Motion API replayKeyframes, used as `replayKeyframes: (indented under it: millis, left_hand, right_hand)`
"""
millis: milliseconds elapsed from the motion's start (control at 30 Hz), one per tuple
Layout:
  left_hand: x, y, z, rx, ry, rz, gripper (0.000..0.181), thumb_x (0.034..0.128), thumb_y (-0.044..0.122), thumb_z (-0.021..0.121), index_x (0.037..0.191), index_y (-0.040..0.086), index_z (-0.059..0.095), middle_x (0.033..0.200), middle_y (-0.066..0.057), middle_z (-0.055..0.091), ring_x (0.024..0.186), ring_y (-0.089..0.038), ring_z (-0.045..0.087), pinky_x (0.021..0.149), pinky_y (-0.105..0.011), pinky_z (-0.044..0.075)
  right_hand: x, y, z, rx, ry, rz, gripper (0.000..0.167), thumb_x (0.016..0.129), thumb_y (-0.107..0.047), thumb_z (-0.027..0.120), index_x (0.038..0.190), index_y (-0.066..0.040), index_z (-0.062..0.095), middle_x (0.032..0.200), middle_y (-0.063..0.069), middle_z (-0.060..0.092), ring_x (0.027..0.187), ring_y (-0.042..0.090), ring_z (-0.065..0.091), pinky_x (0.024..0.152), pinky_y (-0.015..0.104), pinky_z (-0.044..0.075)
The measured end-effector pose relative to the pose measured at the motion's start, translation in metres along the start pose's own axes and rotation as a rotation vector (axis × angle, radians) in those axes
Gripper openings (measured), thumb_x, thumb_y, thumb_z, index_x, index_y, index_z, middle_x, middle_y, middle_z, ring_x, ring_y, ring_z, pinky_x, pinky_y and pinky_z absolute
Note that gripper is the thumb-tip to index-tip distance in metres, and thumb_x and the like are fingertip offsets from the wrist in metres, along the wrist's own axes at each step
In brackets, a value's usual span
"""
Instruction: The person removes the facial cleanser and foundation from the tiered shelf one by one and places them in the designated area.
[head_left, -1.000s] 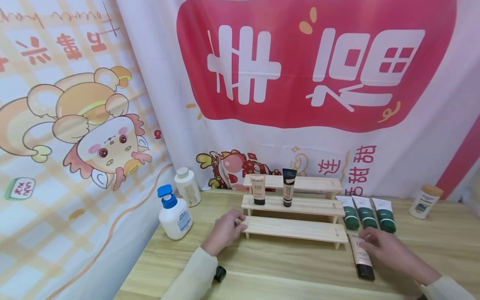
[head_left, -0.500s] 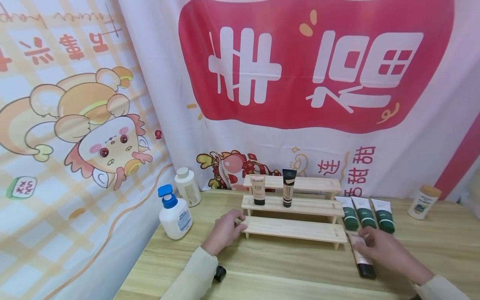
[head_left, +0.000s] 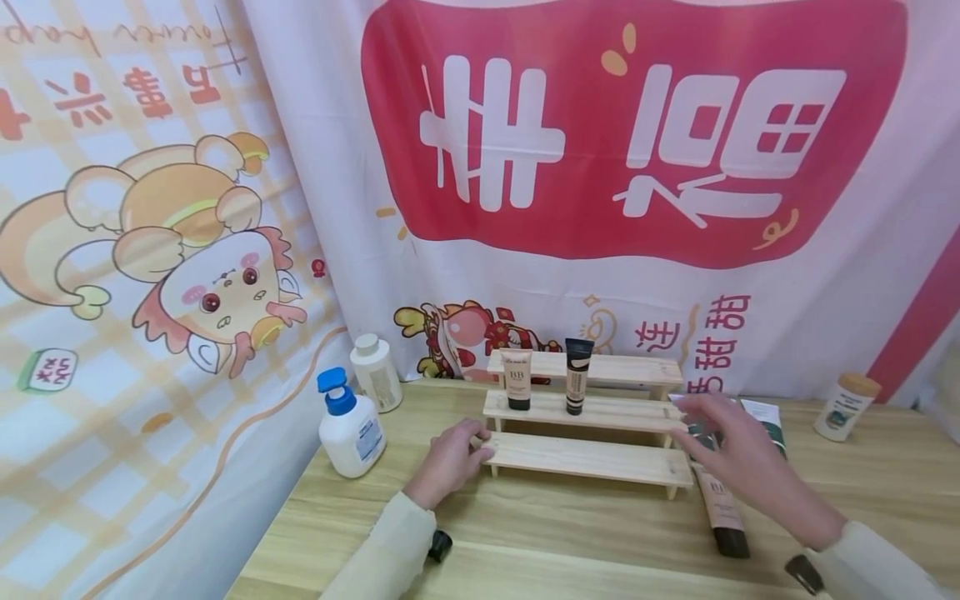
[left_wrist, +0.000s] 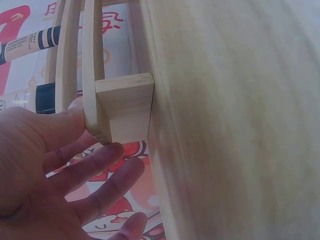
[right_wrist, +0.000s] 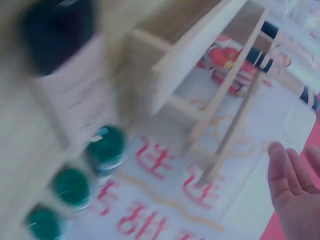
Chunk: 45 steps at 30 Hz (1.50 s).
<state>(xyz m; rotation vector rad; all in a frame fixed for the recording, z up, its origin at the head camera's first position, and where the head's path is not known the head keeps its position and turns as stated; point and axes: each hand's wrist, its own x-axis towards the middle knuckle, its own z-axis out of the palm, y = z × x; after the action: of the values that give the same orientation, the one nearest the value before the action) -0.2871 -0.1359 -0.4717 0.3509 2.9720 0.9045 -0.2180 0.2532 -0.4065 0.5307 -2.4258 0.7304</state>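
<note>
My left hand (head_left: pixel 448 463) grips the left end of the low front step of a wooden three-tier stand (head_left: pixel 585 460). In the left wrist view, its thumb and forefinger sit around the plank's end (left_wrist: pixel 93 75), other fingers spread. Over the stand's right end hovers my right hand (head_left: pixel 746 475), fingers loosely extended and holding nothing. Beneath it a pink BB cream tube (head_left: pixel 720 504) with a black cap lies on the table. The middle step carries a smaller BB cream tube (head_left: pixel 517 379) and a slim black-topped tube (head_left: pixel 576 379), both upright on their caps.
White tubes with green lower ends (head_left: pixel 772 429) lie right of the stand, partly hidden by my right hand. A tan-capped bottle (head_left: pixel 845 408) stands farther right. At left stand a blue-pump bottle (head_left: pixel 352 437) and a white bottle (head_left: pixel 377 375). A small black object (head_left: pixel 440 546) lies beside my left sleeve.
My right hand has left the large BB cream tube and moved up and left toward the stand's right end. My left hand has stayed in place.
</note>
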Motion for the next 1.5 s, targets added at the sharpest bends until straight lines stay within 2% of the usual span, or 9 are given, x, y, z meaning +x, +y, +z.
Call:
replayKeyframes:
  millis: [167, 333, 500, 700, 867, 1000, 1167, 1333, 1500]
  left_hand:
    - [-0.001, -0.001, 0.0, 0.0, 0.003, -0.005, 0.02, 0.0951, 0.021, 0.076, 0.112, 0.013, 0.07, 0.118, -0.008, 0.072, 0.088, -0.017, 0.065, 0.09, -0.048, 0.047]
    - [-0.002, 0.001, -0.002, 0.004, 0.009, 0.0, 0.019, 0.0951, 0.021, 0.076, 0.112, 0.013, 0.07, 0.12, -0.009, 0.072, 0.088, -0.017, 0.066, 0.088, -0.047, 0.047]
    - [-0.003, 0.004, -0.003, -0.002, 0.008, -0.003, 0.019, 0.0958, 0.021, 0.075, 0.112, 0.013, 0.07, 0.12, -0.009, 0.072, 0.091, -0.019, 0.067, 0.09, -0.048, 0.047]
    - [-0.004, 0.005, -0.002, -0.005, 0.006, -0.001, 0.018, 0.0961, 0.02, 0.075, 0.112, 0.013, 0.07, 0.116, -0.008, 0.072, 0.09, -0.018, 0.066, 0.088, -0.047, 0.047]
    - [-0.003, 0.004, -0.002, -0.005, 0.006, 0.002, 0.019, 0.0962, 0.021, 0.075, 0.112, 0.013, 0.07, 0.117, -0.008, 0.072, 0.09, -0.017, 0.066, 0.088, -0.046, 0.047]
    - [-0.003, 0.001, -0.002, 0.0, 0.022, 0.018, 0.019, 0.0954, 0.021, 0.076, 0.112, 0.013, 0.07, 0.116, -0.007, 0.073, 0.09, -0.018, 0.067, 0.088, -0.046, 0.046]
    - [-0.001, -0.001, 0.0, 0.027, 0.05, 0.058, 0.02, 0.0941, 0.022, 0.077, 0.11, 0.012, 0.071, 0.111, -0.006, 0.074, 0.089, -0.018, 0.067, 0.085, -0.044, 0.043]
    - [-0.001, -0.003, 0.0, 0.021, 0.043, 0.051, 0.018, 0.0943, 0.022, 0.077, 0.109, 0.013, 0.071, 0.11, -0.005, 0.073, 0.085, -0.015, 0.065, 0.085, -0.043, 0.042]
    - [-0.001, 0.0, 0.0, 0.018, 0.036, 0.045, 0.017, 0.0942, 0.022, 0.077, 0.107, 0.013, 0.07, 0.11, -0.005, 0.073, 0.085, -0.015, 0.064, 0.085, -0.044, 0.041]
  right_hand:
    - [0.03, -0.026, 0.018, 0.069, -0.011, -0.03, 0.053, 0.085, -0.008, 0.085, 0.133, -0.005, 0.061, 0.117, 0.011, 0.071, 0.101, 0.026, 0.07, 0.077, 0.034, 0.064]
    - [0.059, -0.043, 0.039, 0.09, -0.006, -0.073, 0.066, 0.086, -0.007, 0.084, 0.145, -0.007, 0.053, 0.136, 0.017, 0.064, 0.112, 0.032, 0.07, 0.083, 0.047, 0.063]
    - [0.08, -0.052, 0.055, 0.139, 0.015, -0.086, 0.07, 0.087, -0.003, 0.082, 0.149, -0.009, 0.051, 0.135, 0.017, 0.064, 0.111, 0.032, 0.069, 0.076, 0.043, 0.064]
    - [0.089, -0.055, 0.071, 0.134, 0.037, -0.043, 0.061, 0.089, -0.008, 0.082, 0.144, -0.01, 0.056, 0.13, 0.015, 0.067, 0.099, 0.026, 0.068, 0.071, 0.035, 0.062]
    - [0.086, -0.055, 0.077, 0.153, 0.108, -0.036, 0.048, 0.09, -0.004, 0.08, 0.133, -0.01, 0.06, 0.118, 0.012, 0.07, 0.092, 0.022, 0.07, 0.069, 0.029, 0.059]
    - [0.08, -0.055, 0.07, 0.17, 0.154, -0.054, 0.044, 0.089, -0.002, 0.079, 0.129, -0.009, 0.063, 0.109, 0.009, 0.074, 0.088, 0.018, 0.069, 0.07, 0.027, 0.058]
    - [0.064, -0.047, 0.046, 0.17, 0.188, -0.05, 0.047, 0.085, 0.0, 0.082, 0.128, -0.006, 0.064, 0.101, 0.007, 0.076, 0.08, 0.005, 0.063, 0.066, 0.017, 0.052]
    - [0.042, -0.032, 0.021, 0.115, 0.222, -0.037, 0.053, 0.082, 0.001, 0.084, 0.13, -0.008, 0.066, 0.092, 0.003, 0.074, 0.077, -0.005, 0.055, 0.067, 0.009, 0.046]
    - [0.02, -0.011, -0.004, 0.06, 0.244, -0.073, 0.055, 0.077, 0.01, 0.084, 0.128, -0.005, 0.069, 0.089, 0.003, 0.073, 0.077, -0.012, 0.052, 0.064, 0.007, 0.044]
